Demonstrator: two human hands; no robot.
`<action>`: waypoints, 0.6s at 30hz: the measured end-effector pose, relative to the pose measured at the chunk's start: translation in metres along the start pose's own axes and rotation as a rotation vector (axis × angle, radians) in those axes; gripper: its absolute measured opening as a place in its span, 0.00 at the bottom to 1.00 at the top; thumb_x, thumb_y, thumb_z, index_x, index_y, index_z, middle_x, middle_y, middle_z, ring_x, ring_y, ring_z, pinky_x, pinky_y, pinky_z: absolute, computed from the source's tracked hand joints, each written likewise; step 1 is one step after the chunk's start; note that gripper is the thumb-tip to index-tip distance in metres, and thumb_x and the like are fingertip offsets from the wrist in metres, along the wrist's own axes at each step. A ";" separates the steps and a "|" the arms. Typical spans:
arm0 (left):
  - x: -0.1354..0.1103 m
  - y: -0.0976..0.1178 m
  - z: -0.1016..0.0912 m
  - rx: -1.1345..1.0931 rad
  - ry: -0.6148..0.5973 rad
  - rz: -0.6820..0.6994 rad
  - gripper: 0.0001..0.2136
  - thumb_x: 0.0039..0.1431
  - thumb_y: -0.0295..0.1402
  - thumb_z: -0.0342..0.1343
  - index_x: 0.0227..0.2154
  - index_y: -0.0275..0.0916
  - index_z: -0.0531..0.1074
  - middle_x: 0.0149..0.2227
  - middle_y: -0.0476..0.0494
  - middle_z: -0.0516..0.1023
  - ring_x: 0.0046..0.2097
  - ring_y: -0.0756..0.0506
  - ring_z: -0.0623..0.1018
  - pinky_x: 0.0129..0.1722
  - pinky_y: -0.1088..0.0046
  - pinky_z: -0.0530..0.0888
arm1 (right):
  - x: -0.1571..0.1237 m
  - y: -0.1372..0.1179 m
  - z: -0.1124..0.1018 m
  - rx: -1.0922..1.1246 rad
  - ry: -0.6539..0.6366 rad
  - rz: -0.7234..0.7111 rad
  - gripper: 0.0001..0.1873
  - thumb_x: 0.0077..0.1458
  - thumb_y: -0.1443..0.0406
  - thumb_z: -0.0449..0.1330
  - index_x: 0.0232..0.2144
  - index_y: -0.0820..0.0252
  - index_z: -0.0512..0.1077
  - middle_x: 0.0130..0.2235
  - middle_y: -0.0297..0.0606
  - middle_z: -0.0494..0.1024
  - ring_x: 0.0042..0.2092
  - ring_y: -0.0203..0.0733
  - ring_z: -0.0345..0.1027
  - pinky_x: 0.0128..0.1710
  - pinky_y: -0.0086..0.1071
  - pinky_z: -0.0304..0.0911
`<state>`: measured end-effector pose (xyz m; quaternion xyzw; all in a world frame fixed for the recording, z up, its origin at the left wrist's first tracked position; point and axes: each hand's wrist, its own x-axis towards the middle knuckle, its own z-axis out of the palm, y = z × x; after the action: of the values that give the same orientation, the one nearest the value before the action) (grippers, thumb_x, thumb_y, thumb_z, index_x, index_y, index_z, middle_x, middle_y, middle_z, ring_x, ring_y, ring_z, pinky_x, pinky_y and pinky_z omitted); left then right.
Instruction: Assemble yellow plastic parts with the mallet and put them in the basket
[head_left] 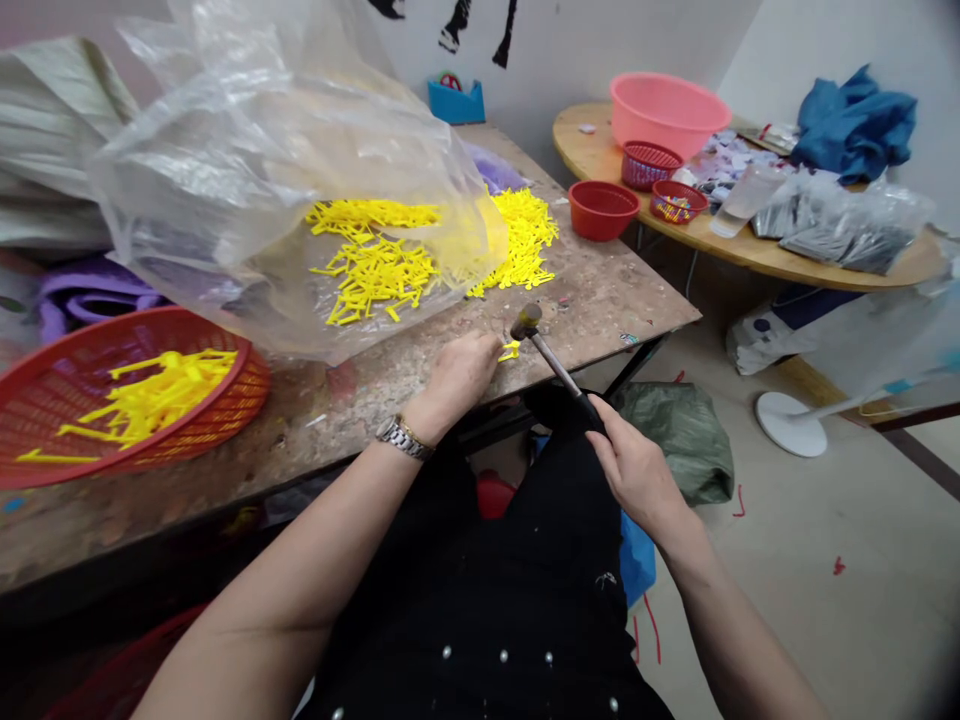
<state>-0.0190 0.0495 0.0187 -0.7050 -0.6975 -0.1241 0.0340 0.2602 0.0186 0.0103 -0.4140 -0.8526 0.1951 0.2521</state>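
My right hand (630, 460) is wrapped round the dark handle of a hammer (551, 357). The hammer's head is raised just over the front edge of the worktable (600, 300). Close by, the fingers of my left hand (465, 370) are pinched at a small yellow plastic piece (510, 351) on the tabletop; they partly hide it. Behind my hands, a heap of yellow plastic pieces (517, 240) spills from a large clear plastic bag (270, 150). More yellow pieces lie in a red plastic basket (247, 390) at the left.
A blue tape dispenser (457, 102) stands at the table's back, and a red bowl (604, 212) near its right edge. The round wooden table (757, 262) beyond holds a pink basin (667, 115), small baskets and plastic bags. A green sack (682, 440) lies on the floor at right.
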 end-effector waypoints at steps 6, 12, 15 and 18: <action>0.000 0.001 -0.004 -0.005 -0.007 0.001 0.15 0.70 0.31 0.44 0.36 0.33 0.77 0.37 0.34 0.79 0.40 0.41 0.78 0.41 0.68 0.71 | -0.002 -0.007 0.004 0.046 0.247 -0.130 0.27 0.69 0.63 0.49 0.68 0.57 0.57 0.62 0.43 0.73 0.61 0.48 0.70 0.60 0.43 0.70; 0.000 0.003 -0.006 -0.013 -0.016 0.001 0.15 0.69 0.29 0.45 0.37 0.32 0.77 0.38 0.35 0.80 0.41 0.40 0.78 0.41 0.68 0.71 | 0.006 0.001 0.008 -0.033 0.019 0.039 0.25 0.68 0.62 0.48 0.65 0.59 0.63 0.58 0.47 0.76 0.56 0.53 0.74 0.54 0.47 0.73; 0.000 0.003 -0.004 -0.001 -0.026 -0.004 0.15 0.70 0.29 0.45 0.37 0.32 0.77 0.37 0.34 0.79 0.40 0.40 0.78 0.41 0.68 0.71 | 0.005 -0.004 0.000 0.003 0.117 -0.012 0.25 0.69 0.62 0.48 0.66 0.57 0.60 0.61 0.44 0.73 0.61 0.50 0.70 0.59 0.46 0.70; 0.000 0.004 -0.002 0.011 -0.031 -0.003 0.14 0.70 0.29 0.44 0.38 0.33 0.76 0.38 0.34 0.79 0.40 0.40 0.78 0.40 0.68 0.71 | 0.002 -0.007 0.001 0.024 0.214 -0.063 0.26 0.69 0.62 0.47 0.67 0.59 0.58 0.62 0.46 0.72 0.62 0.49 0.69 0.60 0.44 0.69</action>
<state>-0.0155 0.0485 0.0215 -0.7057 -0.6996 -0.1092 0.0269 0.2538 0.0157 0.0138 -0.4023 -0.8310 0.1518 0.3528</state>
